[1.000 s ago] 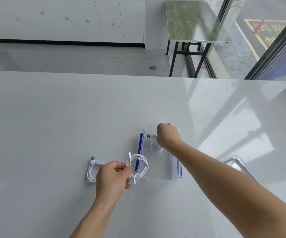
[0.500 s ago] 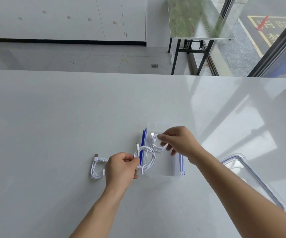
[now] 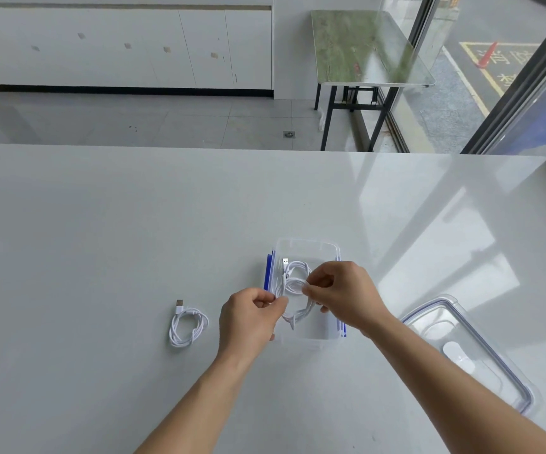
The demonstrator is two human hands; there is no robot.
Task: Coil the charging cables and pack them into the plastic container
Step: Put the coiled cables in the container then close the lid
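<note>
Wide white table (image 3: 101, 257) seen from above, filling most of the view. Beyond its far edge: grey tiled floor, a row of white cabinets (image 3: 117, 44), and a green-topped folding table (image 3: 363, 47) on black legs beside glass doors at the right. Near the right edge of view, a clear lid (image 3: 494, 362) with a blue seal, lying flat on the table, well apart from the hands.

To the left, a loose cable (image 3: 188, 327), white, coiled into an oval and lying flat, long axis running near to far, its USB plug (image 3: 179, 303) pointing away from the viewer. Between it and the container, only the left hand.

Clear plastic container (image 3: 306, 245) at the middle of the table, open side up, long axis running away from the viewer, blue latches (image 3: 269, 273) on its left and right sides. Right near corner partly hidden by the right wrist. In the far half, a packed cable (image 3: 299, 266), coiled, plug toward the far left corner.

Over the near half, a held cable (image 3: 298, 314), coiled white loop, tilted, short tail hanging toward the near wall; whether touching the container floor, impossible to tell.

Left hand (image 3: 248, 319): thumb and forefinger closed in a pinch on the loop's left side, other fingers curled. Right hand (image 3: 343, 296): fingertips pinched together on the loop's upper right, knuckles up.
</note>
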